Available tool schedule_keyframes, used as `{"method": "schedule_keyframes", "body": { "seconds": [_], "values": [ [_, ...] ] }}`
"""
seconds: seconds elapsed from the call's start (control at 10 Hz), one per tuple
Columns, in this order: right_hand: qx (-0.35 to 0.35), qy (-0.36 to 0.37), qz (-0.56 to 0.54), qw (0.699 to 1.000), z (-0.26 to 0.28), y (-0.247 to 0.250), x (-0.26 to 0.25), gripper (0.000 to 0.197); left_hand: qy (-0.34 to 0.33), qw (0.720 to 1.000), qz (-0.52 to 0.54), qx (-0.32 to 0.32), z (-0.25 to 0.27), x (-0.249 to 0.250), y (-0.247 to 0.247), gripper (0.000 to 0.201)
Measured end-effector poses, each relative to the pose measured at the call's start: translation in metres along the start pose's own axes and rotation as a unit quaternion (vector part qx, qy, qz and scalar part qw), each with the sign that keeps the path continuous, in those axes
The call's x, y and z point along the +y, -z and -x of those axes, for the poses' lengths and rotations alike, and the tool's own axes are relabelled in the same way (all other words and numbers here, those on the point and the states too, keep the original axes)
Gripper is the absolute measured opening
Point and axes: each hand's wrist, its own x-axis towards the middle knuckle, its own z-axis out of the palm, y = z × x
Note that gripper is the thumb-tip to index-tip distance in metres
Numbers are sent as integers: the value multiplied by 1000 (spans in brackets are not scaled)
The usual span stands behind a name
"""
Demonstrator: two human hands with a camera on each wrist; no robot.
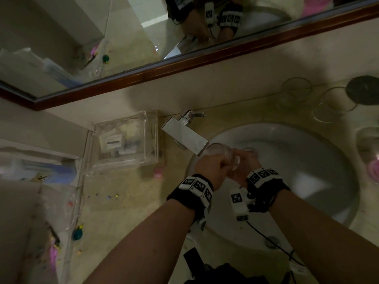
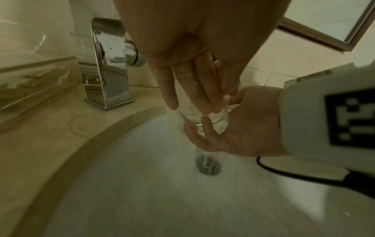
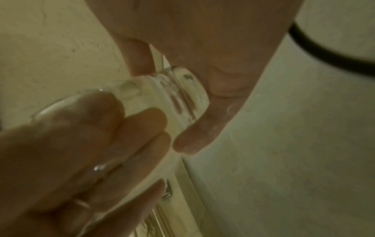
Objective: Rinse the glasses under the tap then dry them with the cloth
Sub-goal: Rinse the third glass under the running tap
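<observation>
A clear drinking glass is held tilted under the spout of the chrome tap, over the white sink. My left hand grips its upper body, fingers lying down along the wall. From the right, my right hand cups the thick base, fingers curled beneath it. Water streams off the glass into the drain. No cloth shows in any view.
Two more clear glasses stand on the counter behind the sink, beside a dark round object. A clear plastic box sits left of the tap. A framed mirror runs along the wall above.
</observation>
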Motion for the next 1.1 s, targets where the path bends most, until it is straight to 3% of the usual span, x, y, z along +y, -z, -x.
{"method": "schedule_keyframes", "body": {
  "seconds": [0.1, 0.2, 0.3, 0.4, 0.5, 0.6, 0.7, 0.8, 0.9, 1.0, 1.1],
  "values": [
    [-21, -74, -141, 987, 19, -9, -14, 58, -2, 1000, 1, -13, -1, 0, 0, 26],
    [10, -51, -124, 991, 20, -6, -18, 45, -20, 997, -19, -70, -3, -1, -5, 34],
    [-25, -99, -216, 971, 16, -8, -21, 58, -14, 998, -36, -55, -4, -1, -4, 29],
    [-10, -99, -184, 978, 14, -11, -24, 52, -17, 999, -42, -19, -2, 2, -1, 26],
    [57, -63, -195, 977, 30, -9, -25, 37, -13, 1000, -18, 15, 2, 8, 4, 24],
    [58, -94, -234, 966, 31, -11, -25, 37, -24, 1000, -8, -9, 5, 10, 2, 28],
    [51, -55, -144, 987, 6, 2, -19, 68, -5, 1000, -3, -19, 7, 8, 0, 30],
    [17, -70, -117, 991, 10, 0, -19, 60, 8, 1000, 29, 4, 9, 7, 0, 25],
    [38, -59, -181, 981, 16, -4, -16, 38, 1, 998, 51, 28, 10, 9, 4, 22],
    [31, -62, -123, 990, 25, -9, -16, 38, -5, 1000, 31, -5, 13, 7, 2, 28],
    [75, -5, 36, 997, -2, 5, 4, 70, -8, 1000, 19, -7, 14, 2, -2, 27]
  ]
}}
